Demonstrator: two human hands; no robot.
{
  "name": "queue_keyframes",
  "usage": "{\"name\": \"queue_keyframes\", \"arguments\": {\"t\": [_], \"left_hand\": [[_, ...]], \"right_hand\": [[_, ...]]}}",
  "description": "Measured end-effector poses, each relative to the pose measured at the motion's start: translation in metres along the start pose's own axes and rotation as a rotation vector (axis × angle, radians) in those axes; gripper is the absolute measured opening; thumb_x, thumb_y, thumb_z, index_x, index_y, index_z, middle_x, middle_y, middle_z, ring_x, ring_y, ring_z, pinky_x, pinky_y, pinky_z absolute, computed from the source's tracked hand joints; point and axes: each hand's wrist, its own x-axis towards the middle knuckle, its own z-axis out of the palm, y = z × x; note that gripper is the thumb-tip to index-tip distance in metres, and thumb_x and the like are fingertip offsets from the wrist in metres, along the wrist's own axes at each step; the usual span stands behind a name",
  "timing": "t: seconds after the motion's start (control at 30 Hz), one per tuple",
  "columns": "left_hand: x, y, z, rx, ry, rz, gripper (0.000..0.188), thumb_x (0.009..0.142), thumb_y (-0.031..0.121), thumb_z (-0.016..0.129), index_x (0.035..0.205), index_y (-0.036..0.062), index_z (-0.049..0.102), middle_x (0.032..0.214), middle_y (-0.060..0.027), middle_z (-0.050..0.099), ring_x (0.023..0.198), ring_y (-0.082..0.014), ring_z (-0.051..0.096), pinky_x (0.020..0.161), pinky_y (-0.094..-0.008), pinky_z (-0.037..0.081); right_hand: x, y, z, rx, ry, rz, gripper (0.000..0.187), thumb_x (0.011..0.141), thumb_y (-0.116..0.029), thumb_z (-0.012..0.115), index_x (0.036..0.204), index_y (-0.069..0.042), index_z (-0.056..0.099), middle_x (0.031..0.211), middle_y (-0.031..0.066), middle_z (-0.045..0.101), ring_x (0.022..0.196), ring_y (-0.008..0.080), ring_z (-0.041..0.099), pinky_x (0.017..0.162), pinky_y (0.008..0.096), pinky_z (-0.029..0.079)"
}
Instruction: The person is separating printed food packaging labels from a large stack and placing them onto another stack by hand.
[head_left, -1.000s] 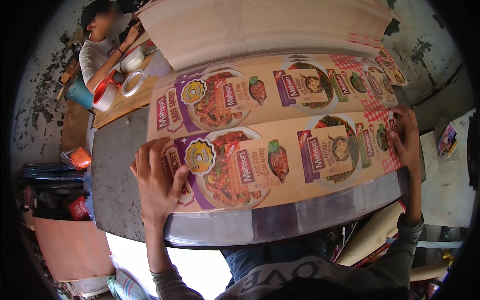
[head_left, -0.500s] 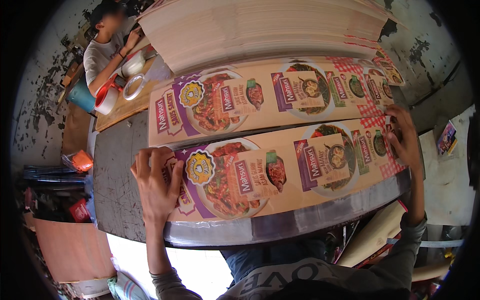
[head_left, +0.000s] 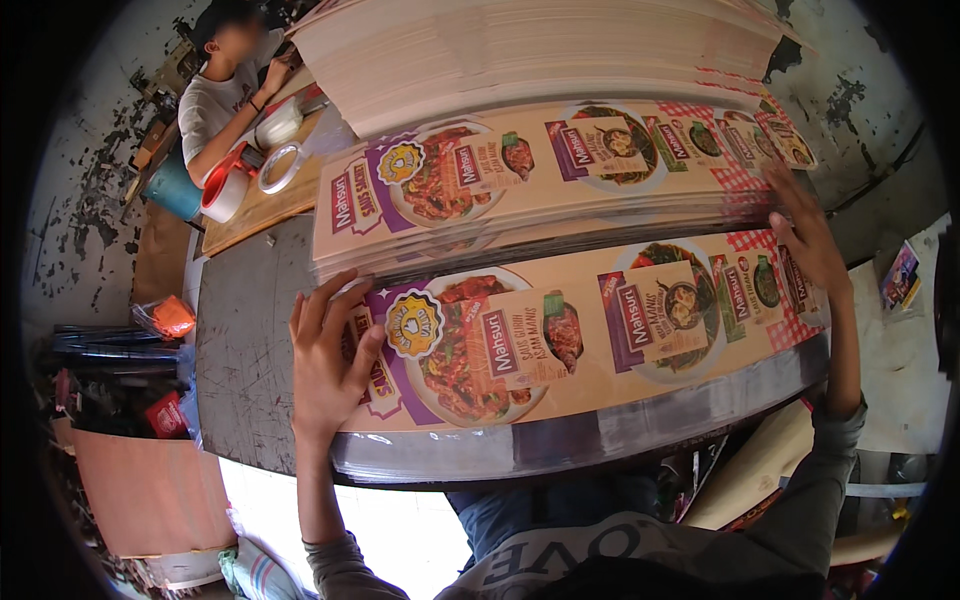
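Note:
Two printed card sheets with food pictures lie one behind the other on the table. My left hand [head_left: 332, 362] rests on the left end of the near printed sheet [head_left: 590, 400], thumb spread away from the fingers. At the right end, my right hand [head_left: 808, 240] reaches over the gap, its fingers stretched toward the corner of the far stack of printed sheets [head_left: 530, 195]. Neither hand grips anything that I can see. Clear plastic [head_left: 520, 450] shows along the near edge, under the near sheet.
A tall stack of cards [head_left: 540, 60] stands behind the printed sheets. On the grey table [head_left: 245, 330], bare surface shows at the left. A person [head_left: 215, 115] sits at a wooden board [head_left: 260, 225] holding a red-and-white tape dispenser [head_left: 228, 190] and a tape roll [head_left: 282, 168].
My right hand has shifted away from me, its fingers straightening toward the far stack. More of that stack's layered front edge shows now. My left hand stays on the near sheet.

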Motion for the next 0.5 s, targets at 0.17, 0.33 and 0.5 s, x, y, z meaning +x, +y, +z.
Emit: {"name": "queue_keyframes", "arguments": {"t": [0.17,0.33,0.5], "left_hand": [[-0.004,0.000,0.003,-0.014,0.034,0.069,0.039,0.079,0.030,0.060,0.106,0.0020,0.058,0.109,-0.0155,0.055,0.097,-0.0315,0.051,0.091,-0.0431,0.034],[-0.002,0.000,0.002,-0.057,0.028,0.064,0.042,0.077,0.033,0.062,0.105,0.0014,0.058,0.103,-0.0148,0.055,0.094,-0.0310,0.052,0.086,-0.0399,0.038],[-0.001,0.000,0.000,-0.051,0.020,0.089,0.044,0.074,0.032,0.065,0.104,0.0006,0.058,0.101,-0.0146,0.054,0.092,-0.0312,0.052,0.084,-0.0398,0.040]], "right_hand": [[-0.023,-0.035,-0.009,0.071,-0.049,-0.142,0.052,0.078,-0.032,0.057,0.121,-0.005,0.046,0.119,0.0160,0.044,0.110,0.0310,0.045,0.092,0.0384,0.037],[-0.033,-0.040,0.004,0.044,-0.018,-0.179,0.060,0.069,-0.036,0.065,0.117,-0.005,0.048,0.118,0.0152,0.043,0.107,0.0330,0.045,0.089,0.0391,0.037],[-0.036,-0.035,0.010,0.051,0.098,-0.198,0.064,0.065,-0.038,0.067,0.116,-0.006,0.048,0.117,0.0151,0.043,0.107,0.0334,0.044,0.089,0.0391,0.037]]}}
